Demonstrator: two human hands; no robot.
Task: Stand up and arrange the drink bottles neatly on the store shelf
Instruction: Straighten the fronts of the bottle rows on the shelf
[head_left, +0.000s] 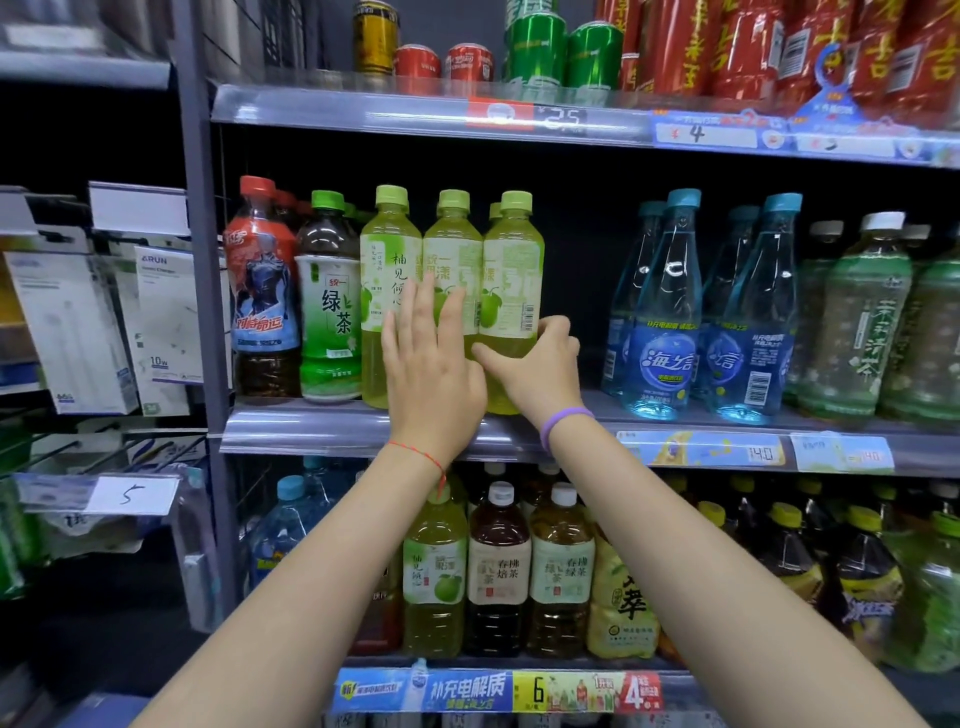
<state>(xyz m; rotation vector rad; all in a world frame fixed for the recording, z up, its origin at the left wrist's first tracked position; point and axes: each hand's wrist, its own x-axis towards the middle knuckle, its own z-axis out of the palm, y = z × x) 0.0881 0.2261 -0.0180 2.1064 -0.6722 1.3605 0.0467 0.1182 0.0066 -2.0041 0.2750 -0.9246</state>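
Observation:
Three yellow-green drink bottles with light green caps stand upright side by side on the middle shelf (322, 434): a left one (387, 249), a middle one (453, 244) and a right one (514, 260). My left hand (431, 364) lies flat with straight fingers against the fronts of the left and middle bottles. My right hand (540, 364) curls round the lower part of the right bottle, thumb in front and fingers at its right side. More green caps show behind this row.
A red-capped bottle (260, 291) and a green tea bottle (327, 301) stand to the left. A dark gap (582, 291) separates the right bottle from blue bottles (670, 322). Cans fill the shelf above, larger bottles the shelf below. A metal upright (200, 291) bounds the left.

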